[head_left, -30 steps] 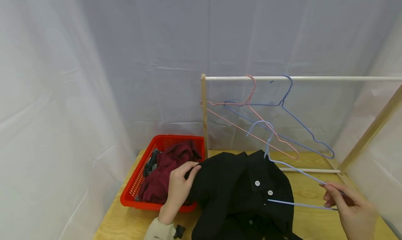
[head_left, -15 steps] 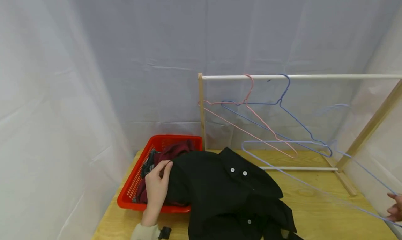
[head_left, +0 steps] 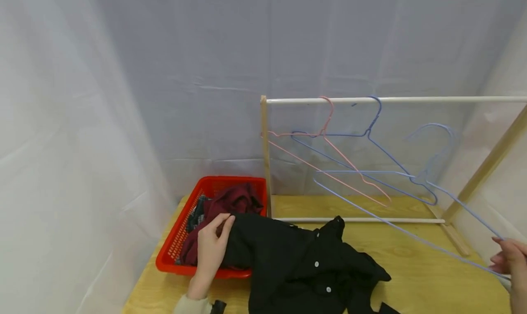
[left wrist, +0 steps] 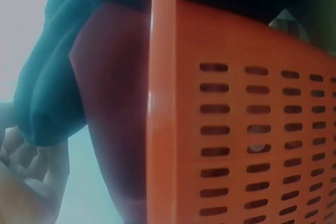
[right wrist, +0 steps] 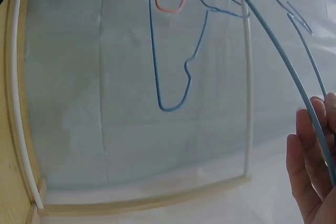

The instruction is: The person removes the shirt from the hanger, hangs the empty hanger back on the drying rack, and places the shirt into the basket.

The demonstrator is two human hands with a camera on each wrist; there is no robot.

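A black shirt with white buttons (head_left: 284,259) lies over the table and the front of the red basket (head_left: 173,263). My left hand (head_left: 212,247) pinches its left end between thumb and fingers, above the basket. In the left wrist view the left hand (left wrist: 31,174) is at the hanging dark cloth (left wrist: 50,93). Off to the right, my right hand (head_left: 510,261) grips one end of a light blue wire hanger (head_left: 383,220), held up apart from the shirt with its hook upward. The right wrist view shows the fingers of the right hand (right wrist: 312,156) around the hanger's wire (right wrist: 283,56).
A pink hanger (head_left: 346,156) and a darker blue hanger (head_left: 389,151) hang from the white rail (head_left: 432,100) of a wooden-framed rack. Maroon and checked clothes (head_left: 236,202) lie in the basket. White sheeting surrounds the wooden table (head_left: 428,277).
My right hand has moved right, drawing the light blue hanger out of the black shirt. The left hand has shifted left with the cloth, and the shirt's collar has sunk toward the table.
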